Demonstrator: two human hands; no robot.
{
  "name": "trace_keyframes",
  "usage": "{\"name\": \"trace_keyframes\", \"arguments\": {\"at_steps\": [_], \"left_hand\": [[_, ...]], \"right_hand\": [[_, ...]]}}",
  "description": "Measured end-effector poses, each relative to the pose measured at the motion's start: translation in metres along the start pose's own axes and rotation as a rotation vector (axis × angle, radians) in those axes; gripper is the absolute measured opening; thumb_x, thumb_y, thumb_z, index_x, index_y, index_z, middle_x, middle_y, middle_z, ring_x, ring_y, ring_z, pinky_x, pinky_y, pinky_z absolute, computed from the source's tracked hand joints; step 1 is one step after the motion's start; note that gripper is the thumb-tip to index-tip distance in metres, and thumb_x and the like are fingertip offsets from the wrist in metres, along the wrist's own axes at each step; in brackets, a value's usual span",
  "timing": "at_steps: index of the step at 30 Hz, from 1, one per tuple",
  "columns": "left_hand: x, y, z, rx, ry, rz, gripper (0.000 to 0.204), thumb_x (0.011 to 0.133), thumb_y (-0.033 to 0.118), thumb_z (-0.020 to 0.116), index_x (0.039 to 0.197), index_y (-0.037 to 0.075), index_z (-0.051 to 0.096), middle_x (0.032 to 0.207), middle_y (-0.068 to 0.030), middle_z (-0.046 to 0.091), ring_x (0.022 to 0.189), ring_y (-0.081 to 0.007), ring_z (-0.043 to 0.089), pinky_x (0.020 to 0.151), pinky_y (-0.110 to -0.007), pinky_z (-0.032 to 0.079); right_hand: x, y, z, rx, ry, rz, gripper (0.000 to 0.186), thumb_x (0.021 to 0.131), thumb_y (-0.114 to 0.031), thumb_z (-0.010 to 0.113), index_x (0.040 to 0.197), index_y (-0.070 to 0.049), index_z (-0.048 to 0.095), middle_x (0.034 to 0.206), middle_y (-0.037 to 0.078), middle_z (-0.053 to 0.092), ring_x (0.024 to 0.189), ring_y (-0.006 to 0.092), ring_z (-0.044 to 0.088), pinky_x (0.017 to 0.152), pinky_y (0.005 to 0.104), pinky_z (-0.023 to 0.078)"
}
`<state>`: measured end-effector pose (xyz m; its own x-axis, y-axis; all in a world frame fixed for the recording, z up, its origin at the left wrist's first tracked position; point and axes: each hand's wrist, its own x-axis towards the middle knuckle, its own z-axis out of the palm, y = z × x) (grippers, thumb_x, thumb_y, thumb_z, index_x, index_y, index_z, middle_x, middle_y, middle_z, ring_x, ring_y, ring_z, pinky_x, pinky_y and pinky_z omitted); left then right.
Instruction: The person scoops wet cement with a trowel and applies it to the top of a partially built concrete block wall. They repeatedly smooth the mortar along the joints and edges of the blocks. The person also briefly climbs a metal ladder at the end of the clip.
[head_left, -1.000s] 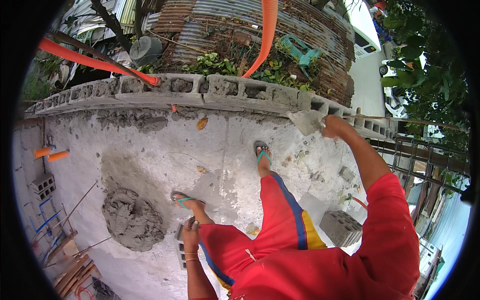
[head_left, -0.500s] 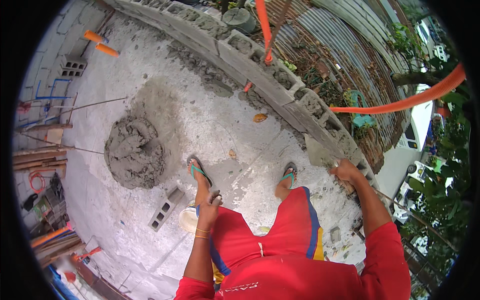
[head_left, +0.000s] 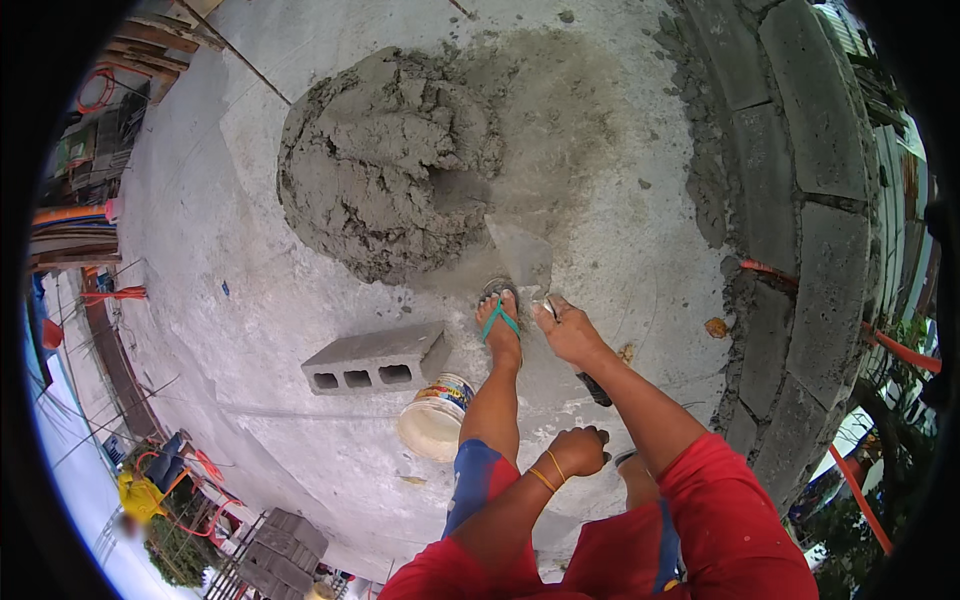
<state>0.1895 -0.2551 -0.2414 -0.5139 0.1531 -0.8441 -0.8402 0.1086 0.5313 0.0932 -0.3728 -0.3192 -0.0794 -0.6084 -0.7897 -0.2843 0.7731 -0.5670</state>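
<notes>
Here, the right hand clamps its fingers on a trowel; the left hand curls fingers together.

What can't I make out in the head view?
All in the head view:
Trowel: grip partly covered by the right hand.
Left hand: its own curl hides whether it holds anything.
Right lower leg: foot mostly behind the right forearm.
Person in yellow: too small and blurred to tell their actions.
</notes>
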Motion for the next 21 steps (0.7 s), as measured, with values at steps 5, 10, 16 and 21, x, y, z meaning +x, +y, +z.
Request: {"name": "trace_keyframes", "arguments": {"at_steps": [5,10,16,21], "left_hand": [[0.007,-0.07,-0.053,-0.218,0.339,0.321,0.054,0.091,0.044,0.064,0.134,0.012,0.061,0.138,-0.0204,0.06,0.122,-0.0387,0.062,0.101,-0.049,0.05],[-0.006,-0.074,-0.092,-0.188,0.119,0.201,0.046,0.092,0.035,0.061,0.133,0.013,0.06,0.128,-0.0178,0.063,0.112,-0.0371,0.065,0.09,-0.054,0.05],[-0.016,-0.081,-0.09,-0.28,0.395,0.3,0.031,0.088,0.036,0.063,0.107,0.013,0.071,0.098,-0.0102,0.071,0.094,-0.0317,0.069,0.078,-0.053,0.05],[-0.018,-0.093,-0.083,-0.378,0.604,0.362,0.035,0.084,0.041,0.066,0.099,0.011,0.072,0.099,-0.0132,0.069,0.091,-0.0321,0.065,0.078,-0.051,0.049]], "right_hand": [[0.198,-0.067,0.114,-0.23,-0.157,-0.073,0.079,0.1,-0.057,0.049,0.141,0.011,0.05,0.129,0.035,0.062,0.124,0.0478,0.059,0.105,0.0445,0.048],[0.189,0.003,0.1,-0.113,-0.043,0.013,0.079,0.098,-0.055,0.057,0.138,0.013,0.052,0.126,0.034,0.064,0.122,0.0428,0.063,0.102,0.0417,0.05],[0.184,0.034,0.092,0.131,0.108,0.484,0.08,0.098,-0.059,0.059,0.138,0.01,0.05,0.092,0.018,0.065,0.081,0.0256,0.065,0.075,0.0371,0.053],[0.288,-0.037,0.174,0.479,-0.149,0.158,0.062,0.098,-0.061,0.058,0.107,0.0,0.061,0.067,0.004,0.055,0.048,0.0151,0.052,0.044,0.0364,0.044]]}}
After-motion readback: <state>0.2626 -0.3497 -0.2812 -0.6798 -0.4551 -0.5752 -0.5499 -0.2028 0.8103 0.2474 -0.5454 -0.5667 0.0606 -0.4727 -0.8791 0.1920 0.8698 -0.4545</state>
